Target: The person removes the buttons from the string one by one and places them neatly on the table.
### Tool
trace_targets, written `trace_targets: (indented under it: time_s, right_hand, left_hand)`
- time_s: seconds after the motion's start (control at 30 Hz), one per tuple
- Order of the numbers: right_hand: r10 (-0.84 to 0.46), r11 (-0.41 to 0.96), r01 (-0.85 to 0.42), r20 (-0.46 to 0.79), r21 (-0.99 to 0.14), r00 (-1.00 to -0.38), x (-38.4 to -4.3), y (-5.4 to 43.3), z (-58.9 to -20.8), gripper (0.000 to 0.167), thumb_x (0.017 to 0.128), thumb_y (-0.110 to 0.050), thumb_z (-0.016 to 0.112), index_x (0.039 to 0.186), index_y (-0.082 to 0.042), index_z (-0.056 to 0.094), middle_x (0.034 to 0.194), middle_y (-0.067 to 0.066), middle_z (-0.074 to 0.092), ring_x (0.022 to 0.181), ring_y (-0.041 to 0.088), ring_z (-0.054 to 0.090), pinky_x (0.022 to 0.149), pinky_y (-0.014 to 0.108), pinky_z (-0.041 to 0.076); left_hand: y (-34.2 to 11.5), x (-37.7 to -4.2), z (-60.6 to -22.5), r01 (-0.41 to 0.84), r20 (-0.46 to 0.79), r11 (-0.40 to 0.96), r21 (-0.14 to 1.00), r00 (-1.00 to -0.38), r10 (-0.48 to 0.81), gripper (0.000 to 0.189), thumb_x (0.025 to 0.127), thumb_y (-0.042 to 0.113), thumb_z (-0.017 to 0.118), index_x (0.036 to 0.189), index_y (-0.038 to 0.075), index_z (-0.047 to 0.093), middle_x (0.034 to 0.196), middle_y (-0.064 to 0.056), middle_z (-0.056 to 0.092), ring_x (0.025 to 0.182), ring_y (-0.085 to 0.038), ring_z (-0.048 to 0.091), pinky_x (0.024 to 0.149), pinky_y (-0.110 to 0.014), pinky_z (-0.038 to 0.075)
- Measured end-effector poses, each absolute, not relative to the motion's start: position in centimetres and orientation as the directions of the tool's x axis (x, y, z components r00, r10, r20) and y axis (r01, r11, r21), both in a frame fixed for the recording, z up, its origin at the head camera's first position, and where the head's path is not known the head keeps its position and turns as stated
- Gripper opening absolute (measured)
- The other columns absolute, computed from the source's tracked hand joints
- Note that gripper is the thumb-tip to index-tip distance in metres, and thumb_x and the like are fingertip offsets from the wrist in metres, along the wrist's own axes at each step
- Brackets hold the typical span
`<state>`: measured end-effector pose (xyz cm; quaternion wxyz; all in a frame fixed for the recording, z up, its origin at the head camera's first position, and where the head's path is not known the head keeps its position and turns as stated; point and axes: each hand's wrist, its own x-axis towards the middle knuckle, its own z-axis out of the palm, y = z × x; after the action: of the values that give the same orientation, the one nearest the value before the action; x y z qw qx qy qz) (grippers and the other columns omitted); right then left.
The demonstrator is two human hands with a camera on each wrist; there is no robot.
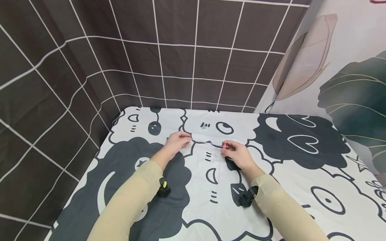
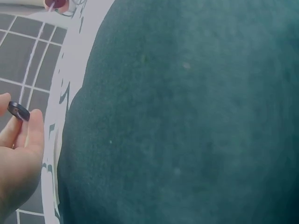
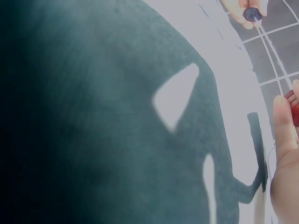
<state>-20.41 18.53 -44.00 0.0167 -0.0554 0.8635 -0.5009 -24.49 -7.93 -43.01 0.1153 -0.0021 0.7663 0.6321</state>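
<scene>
My left hand pinches a small dark round piece between thumb and fingertips, most clearly seen in the left wrist view. In my right hand a short red ribbed cylinder is gripped between thumb and fingers. A thin pale strand or rod runs straight from one hand to the other, just above the patterned cloth. Its exact kind is too fine to tell. The right wrist view shows the dark piece at the strand's far end and part of the red cylinder.
A white cloth with dark cartoon shapes covers the surface under both hands. Dark grid-patterned fabric hangs behind and at left; a leaf-print curtain hangs at right. Black wrist devices sit beneath both forearms.
</scene>
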Motion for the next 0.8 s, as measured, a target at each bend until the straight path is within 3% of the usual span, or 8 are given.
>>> trace_targets:
  time_s: [0.5,0.8]
  right_hand:
    - [-0.119,0.449,-0.081,0.03,-0.89,-0.992,-20.2,18.8,-44.2,0.038,0.084,-0.016,0.069,0.117,0.002,0.061,0.085,0.007,0.066,0.071,0.014,0.065,0.067,0.019,0.049]
    - [-0.118,0.471,-0.088,0.036,-0.878,-0.992,-20.3,18.9,-44.1,0.036,0.084,-0.017,0.069,0.116,0.0,0.062,0.084,0.006,0.067,0.072,0.015,0.065,0.067,0.02,0.048]
  left_hand:
    - [-8.6,-24.3,-43.2,-0.152,-0.179,0.215,0.965,-0.977,0.113,0.028,0.089,0.01,0.062,0.114,-0.002,0.061,0.109,-0.014,0.061,0.098,-0.023,0.062,0.083,-0.027,0.051]
    - [-9.3,-24.4,-43.2,-0.188,-0.211,0.249,0.95,-0.975,0.068,0.028,0.089,0.015,0.061,0.113,0.001,0.062,0.095,-0.013,0.062,0.074,-0.015,0.061,0.071,-0.027,0.053]
